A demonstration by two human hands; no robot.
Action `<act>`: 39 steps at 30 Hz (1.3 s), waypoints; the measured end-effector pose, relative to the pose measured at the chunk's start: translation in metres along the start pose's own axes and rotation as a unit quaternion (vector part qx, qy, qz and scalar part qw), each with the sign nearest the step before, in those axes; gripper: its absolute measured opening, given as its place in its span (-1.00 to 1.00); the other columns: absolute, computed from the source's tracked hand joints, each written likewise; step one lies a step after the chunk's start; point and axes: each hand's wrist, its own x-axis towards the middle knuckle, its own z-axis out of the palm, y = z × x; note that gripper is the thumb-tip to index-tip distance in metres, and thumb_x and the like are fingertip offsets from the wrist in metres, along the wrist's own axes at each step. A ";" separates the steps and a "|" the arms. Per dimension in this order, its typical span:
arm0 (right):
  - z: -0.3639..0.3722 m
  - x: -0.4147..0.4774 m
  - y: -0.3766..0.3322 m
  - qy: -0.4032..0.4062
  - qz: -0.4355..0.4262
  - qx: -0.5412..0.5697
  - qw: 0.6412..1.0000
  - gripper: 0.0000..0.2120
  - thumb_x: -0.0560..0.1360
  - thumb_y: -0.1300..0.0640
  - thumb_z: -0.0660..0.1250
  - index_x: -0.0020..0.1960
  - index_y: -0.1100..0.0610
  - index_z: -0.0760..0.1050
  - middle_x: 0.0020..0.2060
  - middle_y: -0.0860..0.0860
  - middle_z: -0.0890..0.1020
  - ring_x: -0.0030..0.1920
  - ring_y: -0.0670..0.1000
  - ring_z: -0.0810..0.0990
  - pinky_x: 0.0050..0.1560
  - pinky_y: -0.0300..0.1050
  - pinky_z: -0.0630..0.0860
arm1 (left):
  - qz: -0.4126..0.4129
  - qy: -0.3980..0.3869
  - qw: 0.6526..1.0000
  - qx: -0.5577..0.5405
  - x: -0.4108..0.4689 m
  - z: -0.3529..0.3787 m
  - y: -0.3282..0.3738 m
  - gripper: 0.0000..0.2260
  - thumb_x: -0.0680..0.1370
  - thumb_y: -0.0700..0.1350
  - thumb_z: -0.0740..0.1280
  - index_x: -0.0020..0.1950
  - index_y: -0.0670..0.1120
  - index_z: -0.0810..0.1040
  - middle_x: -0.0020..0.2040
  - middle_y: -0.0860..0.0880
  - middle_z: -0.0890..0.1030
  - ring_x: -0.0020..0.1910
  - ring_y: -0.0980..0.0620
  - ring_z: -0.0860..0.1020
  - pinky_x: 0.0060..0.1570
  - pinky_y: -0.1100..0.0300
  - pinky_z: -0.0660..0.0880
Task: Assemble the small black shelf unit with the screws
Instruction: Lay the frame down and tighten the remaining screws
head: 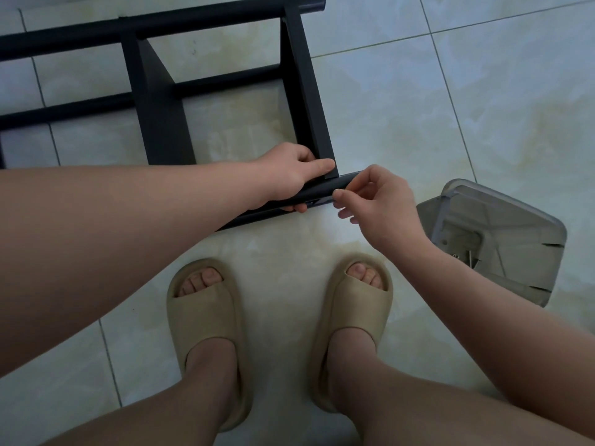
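The black shelf unit (161, 101) lies flat on the tiled floor, its panels and round rails reaching to the upper left. My left hand (289, 175) grips the near round rail (317, 193) where it meets the right side panel (306, 91). My right hand (376, 201) is at the rail's right end, thumb and forefinger pinched together against it. Whether a screw sits between those fingertips is too small to tell.
A clear plastic container (495, 239) lies on the floor at the right, with a few small screws (471, 260) inside. My two feet in beige slippers (209, 333) stand just below the shelf on the pale tiles.
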 end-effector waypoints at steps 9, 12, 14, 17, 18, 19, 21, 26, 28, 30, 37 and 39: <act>-0.035 -0.014 0.009 -0.051 -0.053 -0.136 0.988 -0.84 0.54 -0.09 0.43 -0.06 -0.04 0.52 -0.14 -0.21 0.64 -0.10 -0.25 0.61 -0.14 -0.25 0.49 | -0.015 0.177 0.972 0.152 -0.019 0.007 0.021 -0.68 0.61 0.17 0.27 0.09 -0.08 0.51 0.03 -0.05 0.60 0.00 -0.10 0.54 -0.05 0.07 0.42; -0.069 -0.033 0.026 -0.036 -0.081 -0.177 0.980 -0.83 0.57 -0.02 0.40 0.12 0.00 0.57 0.00 -0.17 0.65 0.03 -0.22 0.60 0.07 -0.21 0.50 | 0.099 0.259 0.930 0.243 -0.031 0.006 0.041 -0.79 0.60 0.09 0.25 0.06 -0.04 0.43 0.06 -0.05 0.52 0.06 -0.13 0.49 0.05 -0.02 0.45; -0.094 -0.047 0.041 -0.022 -0.087 -0.216 0.972 -0.73 0.58 0.03 0.39 0.25 0.07 0.57 0.13 -0.05 0.64 0.16 -0.07 0.59 0.20 -0.15 0.46 | 0.183 0.237 0.905 0.304 -0.037 0.010 0.059 -0.82 0.60 0.06 0.24 0.07 -0.03 0.44 0.07 -0.05 0.51 0.08 -0.13 0.48 0.08 -0.03 0.45; -0.131 -0.067 0.070 -0.004 -0.066 -0.270 0.961 -0.67 0.59 0.09 0.40 0.34 0.11 0.54 0.24 0.04 0.61 0.27 0.07 0.55 0.30 -0.06 0.42 | 0.231 0.135 0.881 0.391 -0.041 0.033 0.082 -0.83 0.61 0.04 0.24 0.11 -0.02 0.47 0.16 -0.05 0.50 0.17 -0.12 0.47 0.12 0.00 0.45; -0.143 -0.073 0.082 0.004 -0.052 -0.282 0.958 -0.66 0.59 0.10 0.40 0.35 0.11 0.54 0.25 0.05 0.60 0.28 0.09 0.54 0.31 -0.04 0.41 | 0.242 0.094 0.865 0.430 -0.041 0.047 0.089 -0.82 0.61 0.04 0.24 0.13 -0.01 0.47 0.19 -0.05 0.49 0.19 -0.12 0.46 0.12 -0.01 0.45; -0.151 -0.077 0.093 0.008 -0.039 -0.293 0.955 -0.65 0.58 0.12 0.40 0.35 0.11 0.54 0.25 0.06 0.60 0.29 0.11 0.54 0.31 -0.03 0.41 | 0.253 0.057 0.845 0.467 -0.041 0.058 0.093 -0.81 0.61 0.05 0.23 0.16 0.00 0.47 0.23 -0.04 0.47 0.22 -0.12 0.45 0.09 0.01 0.43; -0.168 -0.083 0.116 0.015 -0.004 -0.305 0.952 -0.64 0.59 0.13 0.39 0.37 0.13 0.53 0.25 0.08 0.60 0.29 0.14 0.54 0.32 -0.03 0.40 | 0.280 -0.004 0.799 0.532 -0.038 0.087 0.101 -0.76 0.62 0.06 0.22 0.24 0.01 0.46 0.30 -0.05 0.44 0.26 -0.12 0.42 0.04 0.04 0.38; -0.179 -0.072 0.161 0.013 0.056 -0.295 0.954 -0.65 0.61 0.15 0.34 0.39 0.13 0.52 0.27 0.09 0.60 0.30 0.14 0.53 0.31 -0.09 0.37 | 0.372 -0.071 0.657 0.652 -0.024 0.150 0.094 -0.64 0.59 0.09 0.23 0.35 0.00 0.44 0.43 -0.04 0.40 0.45 -0.10 0.29 0.30 -0.08 0.37; -0.175 -0.058 0.171 0.005 0.085 -0.275 0.958 -0.69 0.63 0.14 0.30 0.36 0.10 0.55 0.23 0.07 0.63 0.24 0.10 0.56 0.19 -0.14 0.40 | 0.368 -0.111 0.615 0.688 -0.017 0.167 0.082 -0.60 0.59 0.14 0.25 0.38 0.03 0.45 0.53 -0.03 0.32 0.58 -0.11 0.10 0.48 -0.17 0.15; -0.172 -0.040 0.178 -0.009 0.127 -0.261 0.957 -0.71 0.62 0.15 0.30 0.32 0.07 0.59 0.19 0.05 0.66 0.16 0.07 0.60 0.07 -0.20 0.43 | 0.342 -0.157 0.597 0.708 -0.011 0.180 0.069 -0.64 0.62 0.16 0.22 0.38 0.09 0.48 0.56 0.02 0.28 0.62 -0.10 -0.05 0.50 -0.27 -0.09; -0.162 0.011 0.200 -0.048 0.205 -0.304 0.929 -0.73 0.55 0.26 0.35 0.23 0.13 0.61 0.14 0.15 0.66 0.12 0.17 0.62 0.02 -0.11 0.51 | 0.362 -0.145 0.619 0.682 0.012 0.179 0.046 -0.75 0.68 0.10 0.15 0.27 0.17 0.55 0.42 0.14 0.46 0.61 -0.03 0.02 0.48 -0.30 -0.14; -0.159 0.017 0.204 -0.041 0.190 -0.314 0.929 -0.75 0.54 0.27 0.36 0.21 0.15 0.60 0.11 0.16 0.66 0.09 0.19 0.62 -0.05 -0.13 0.45 | 0.376 -0.140 0.623 0.671 0.015 0.177 0.045 -0.76 0.67 0.11 0.15 0.24 0.17 0.56 0.41 0.16 0.47 0.60 -0.02 0.04 0.48 -0.30 -0.13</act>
